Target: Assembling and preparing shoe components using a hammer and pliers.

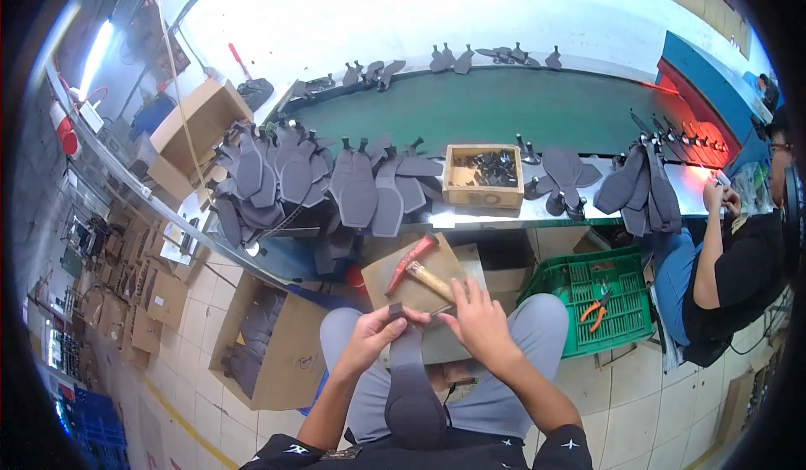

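Note:
A dark grey padded strap piece [409, 369] hangs between my knees, its wide rounded end resting near my body. My left hand [376, 336] is closed in a pinch on its narrow upper end, where a small dark tip [395, 310] sticks up. Close by on the right, my right hand [480, 320] is closed with thumb and forefinger around a thin metal rod [442, 309], mostly hidden by the fingers. A hammer with a red head [410, 265] and wooden handle lies just beyond on a tan board [382, 267], its handle end beside my right fingers.
Grey padded pieces [354, 189] are piled along the bench edge beside a wooden box [483, 193] of small black parts. Behind runs a green conveyor belt [504, 100]. Orange-handled pliers [594, 312] hang at a green crate [554, 289]. A cardboard box [290, 361] stands left; a co-worker [722, 277] sits right.

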Demonstrator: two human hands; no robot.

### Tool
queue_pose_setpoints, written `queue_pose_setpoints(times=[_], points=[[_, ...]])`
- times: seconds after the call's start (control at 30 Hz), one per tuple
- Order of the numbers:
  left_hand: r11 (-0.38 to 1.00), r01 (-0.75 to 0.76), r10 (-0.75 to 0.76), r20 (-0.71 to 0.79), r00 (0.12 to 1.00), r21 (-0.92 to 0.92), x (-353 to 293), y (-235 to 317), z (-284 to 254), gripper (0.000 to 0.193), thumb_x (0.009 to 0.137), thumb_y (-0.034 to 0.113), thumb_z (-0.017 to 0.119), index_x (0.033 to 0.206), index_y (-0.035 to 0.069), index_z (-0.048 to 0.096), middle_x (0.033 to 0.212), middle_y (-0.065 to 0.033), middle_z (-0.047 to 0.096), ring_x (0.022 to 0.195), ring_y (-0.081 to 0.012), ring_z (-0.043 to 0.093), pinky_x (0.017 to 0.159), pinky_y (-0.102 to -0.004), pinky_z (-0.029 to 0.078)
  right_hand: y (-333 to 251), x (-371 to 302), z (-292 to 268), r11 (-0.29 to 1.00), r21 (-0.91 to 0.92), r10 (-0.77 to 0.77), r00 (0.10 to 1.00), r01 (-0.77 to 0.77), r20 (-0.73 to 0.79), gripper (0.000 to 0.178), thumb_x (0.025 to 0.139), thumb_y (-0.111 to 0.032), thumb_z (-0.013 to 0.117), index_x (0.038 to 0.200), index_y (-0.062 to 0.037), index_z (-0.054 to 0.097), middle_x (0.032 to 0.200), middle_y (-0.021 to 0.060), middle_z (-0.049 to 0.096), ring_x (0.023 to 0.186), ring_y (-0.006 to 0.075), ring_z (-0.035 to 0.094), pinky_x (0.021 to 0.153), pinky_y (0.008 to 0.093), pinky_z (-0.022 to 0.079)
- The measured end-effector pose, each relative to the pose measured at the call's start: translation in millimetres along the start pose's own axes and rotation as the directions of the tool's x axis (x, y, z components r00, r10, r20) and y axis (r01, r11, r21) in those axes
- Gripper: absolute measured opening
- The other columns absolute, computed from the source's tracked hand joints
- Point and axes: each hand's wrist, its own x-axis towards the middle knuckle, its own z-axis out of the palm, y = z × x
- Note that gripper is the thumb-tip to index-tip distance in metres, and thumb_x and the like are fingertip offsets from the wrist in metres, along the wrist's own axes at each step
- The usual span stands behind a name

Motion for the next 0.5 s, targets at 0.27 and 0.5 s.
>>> queue_pose_setpoints(times=[0.27,0.5], points=[[0.766,-0.535,0.583,-0.036,0.812,0.355,87.0,71.6,-52.4,0.031,0.099,0.025,0.057,0.113,-0.001,0.065,0.122,-0.0167,0.066,0.129,-0.0290,0.053,0.109,-0.0398,0.037,52.1,-25.2,13.0,0.888,0.443,0.166,0.985,-0.128,-0.048,0.044,0.085,-0.028,0.076,0.115,-0.0047,0.054,0.066,0.0122,0.066,0.055,0.0293,0.067,0.051,0.0382,0.051],[0.211,0.128,0.750,-0.244,0.614,0.969,256.7,43.2,-177.0,0.064,0.094,0.035,0.063,0.143,-0.001,0.043,0.153,-0.0266,0.032,0.142,-0.0456,0.031,0.115,-0.0451,0.030,63.9,-98.7,-5.8,0.545,0.729,0.559,0.828,-0.414,0.053,0.034,0.080,-0.015,0.077,0.107,-0.0033,0.059,0.065,0.0105,0.065,0.054,0.0150,0.061,0.054,0.0296,0.048]])
